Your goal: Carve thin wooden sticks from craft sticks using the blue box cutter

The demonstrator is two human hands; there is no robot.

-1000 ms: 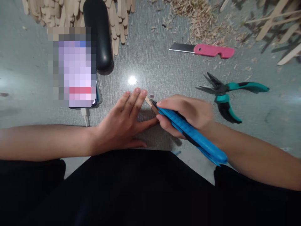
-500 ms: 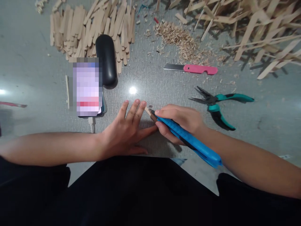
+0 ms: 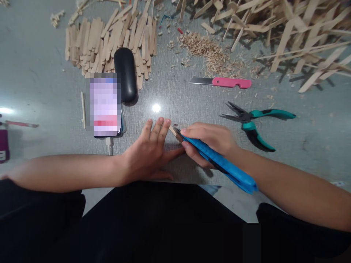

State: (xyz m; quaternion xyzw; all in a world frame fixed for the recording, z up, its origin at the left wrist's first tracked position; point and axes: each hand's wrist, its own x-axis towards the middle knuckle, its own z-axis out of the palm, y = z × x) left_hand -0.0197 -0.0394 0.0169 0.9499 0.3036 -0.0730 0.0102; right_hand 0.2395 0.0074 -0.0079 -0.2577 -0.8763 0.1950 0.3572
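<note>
Spread on the tabletop, my left hand [image 3: 149, 146] has its fingers stretched out, with the fingertips against a short piece of wooden craft stick [image 3: 174, 132]. My right hand [image 3: 212, 140] is closed around a blue utility knife [image 3: 222, 159]. The knife slants down to the left, and its dark tip meets the stick beside my left fingers. Part of the stick is hidden under the knife and the hands. A pink folding knife [image 3: 231, 82] lies beyond my hands with its blade out. To the right rest long-nose pliers [image 3: 246, 116] with teal and black handles, jaws apart.
A phone [image 3: 105, 106] with a cable plugged in lies at the left, beside a black oblong case [image 3: 125, 75]. Behind them spreads a pile of craft sticks [image 3: 93, 40]. Wood shavings [image 3: 204, 47] lie at the back middle, and crossed stick assemblies [image 3: 287, 33] fill the back right.
The camera view has shifted slightly, bringing more of a purple object in at the left edge. Both hands, the utility knife and the stick keep nearly the same pose.
</note>
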